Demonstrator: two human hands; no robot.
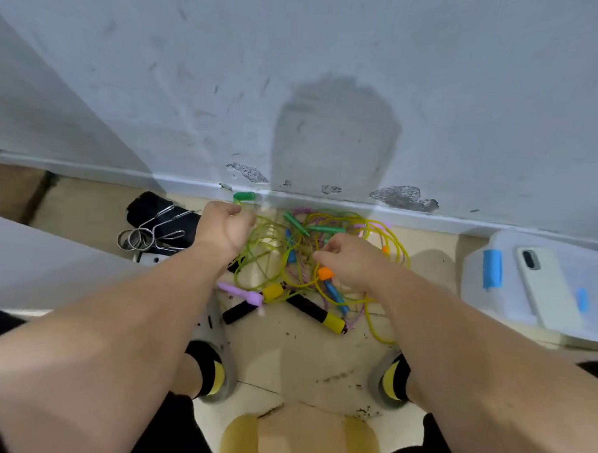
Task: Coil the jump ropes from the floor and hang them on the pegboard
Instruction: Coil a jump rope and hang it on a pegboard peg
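My left grip [227, 228] is closed round a green handle [244, 196]. The handle's end protrudes above the fist, close to the base of the wall [194, 84]. My right grip [351, 259] is narrow, with the fingers curled into the tangle. It appears to pinch a strand of yellow cord [367, 315], though blur prevents confirmation.

The jump ropes [289, 260] lie in one tangled pile on the floor [302, 356], against the wall and between both grips. The pile includes:
- a black-and-yellow handle [321, 316]
- a purple handle [240, 292]
- an orange-and-blue handle [332, 289]

Metal spring clips [146, 235] lie left of the pile. At right, well apart, a phone [548, 288] rests on a plastic box [476, 285].
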